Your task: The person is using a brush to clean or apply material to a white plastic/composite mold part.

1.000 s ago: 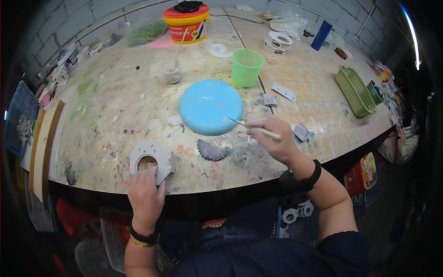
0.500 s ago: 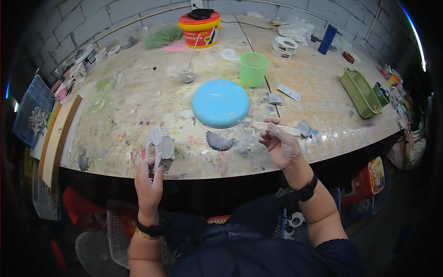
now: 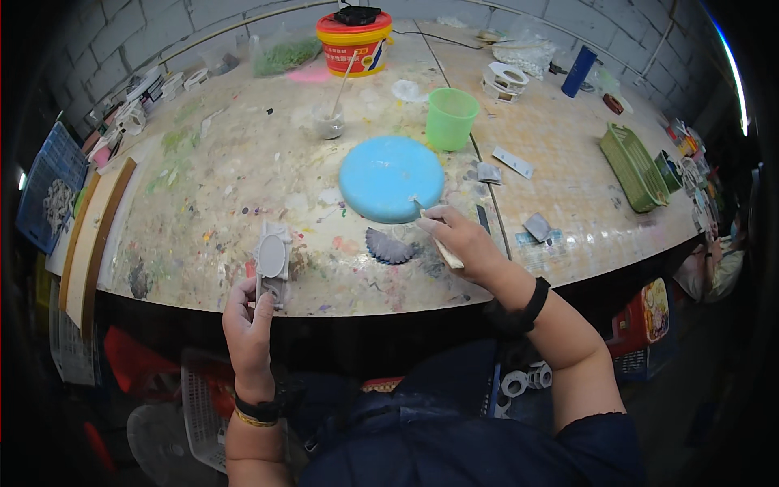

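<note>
My left hand (image 3: 250,318) grips the lower end of a grey moulded piece (image 3: 273,258) with a raised rim around an oval face, held upright over the table's near edge. My right hand (image 3: 469,243) is closed on a slim tool (image 3: 449,253) with a pale handle and a thin blade-like tip. That tip meets the near right part of the round blue disc (image 3: 381,174), where a small whitish dab shows. Between my hands lies a dark grey, fan-shaped scalloped piece (image 3: 389,246).
A green cup (image 3: 452,119) and a small pot (image 3: 330,126) with a stick stand behind the disc. Farther back is a red and yellow bucket (image 3: 354,45). Sanding pads (image 3: 538,227) and a green basket (image 3: 634,169) lie right; a wooden board (image 3: 104,235) leans left.
My right hand has moved left and turned, bringing the tool's tip onto the blue disc. The grey piece in my left hand has shifted slightly left and turned its oval face more toward me.
</note>
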Demonstrator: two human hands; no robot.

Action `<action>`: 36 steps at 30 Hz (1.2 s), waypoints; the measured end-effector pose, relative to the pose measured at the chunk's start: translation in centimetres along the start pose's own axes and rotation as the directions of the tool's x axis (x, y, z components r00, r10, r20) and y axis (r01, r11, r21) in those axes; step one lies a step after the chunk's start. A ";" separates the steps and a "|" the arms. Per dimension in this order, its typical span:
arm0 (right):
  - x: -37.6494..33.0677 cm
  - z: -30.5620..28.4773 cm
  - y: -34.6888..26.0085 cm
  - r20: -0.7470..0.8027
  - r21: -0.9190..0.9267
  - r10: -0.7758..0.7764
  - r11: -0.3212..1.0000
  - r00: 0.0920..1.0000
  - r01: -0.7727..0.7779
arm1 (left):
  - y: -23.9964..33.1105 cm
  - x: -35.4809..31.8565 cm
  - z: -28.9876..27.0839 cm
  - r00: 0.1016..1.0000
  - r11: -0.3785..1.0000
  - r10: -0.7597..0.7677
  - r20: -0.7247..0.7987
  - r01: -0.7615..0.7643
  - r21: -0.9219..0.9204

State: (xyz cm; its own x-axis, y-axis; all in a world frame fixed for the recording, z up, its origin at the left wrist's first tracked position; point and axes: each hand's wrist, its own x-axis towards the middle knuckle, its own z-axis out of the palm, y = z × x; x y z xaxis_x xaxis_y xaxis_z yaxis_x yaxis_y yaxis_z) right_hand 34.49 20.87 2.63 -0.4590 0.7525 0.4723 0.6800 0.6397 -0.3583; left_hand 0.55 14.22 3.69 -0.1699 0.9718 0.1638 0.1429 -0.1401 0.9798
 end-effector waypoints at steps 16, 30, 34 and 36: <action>-2.9 -3.5 -3.9 -0.217 0.729 0.528 0.648 0.821 -0.223 | -0.7 -1.5 1.1 0.997 0.996 0.055 0.050 -0.052 -0.070; -2.6 -5.1 -3.6 -0.077 0.910 0.634 0.361 0.769 -0.206 | -0.3 -1.3 1.6 0.998 0.985 0.003 0.067 0.009 -0.171; -0.2 -4.5 -0.8 -0.002 0.793 0.575 0.499 0.818 -0.349 | 0.1 -0.8 1.9 0.994 0.960 0.031 0.100 -0.002 -0.279; 0.4 -3.6 -0.2 0.071 0.737 0.561 0.528 0.825 -0.422 | 0.1 -0.5 1.7 0.988 0.980 0.105 0.110 -0.084 -0.179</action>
State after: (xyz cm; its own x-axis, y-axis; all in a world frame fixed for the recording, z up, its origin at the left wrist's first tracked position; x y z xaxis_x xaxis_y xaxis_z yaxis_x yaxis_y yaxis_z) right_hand 36.23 20.50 5.73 -0.0380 0.9905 0.1320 0.1309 0.1358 -0.9821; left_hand 2.34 14.06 3.52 -0.0460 0.9666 0.2523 -0.0205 -0.2534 0.9671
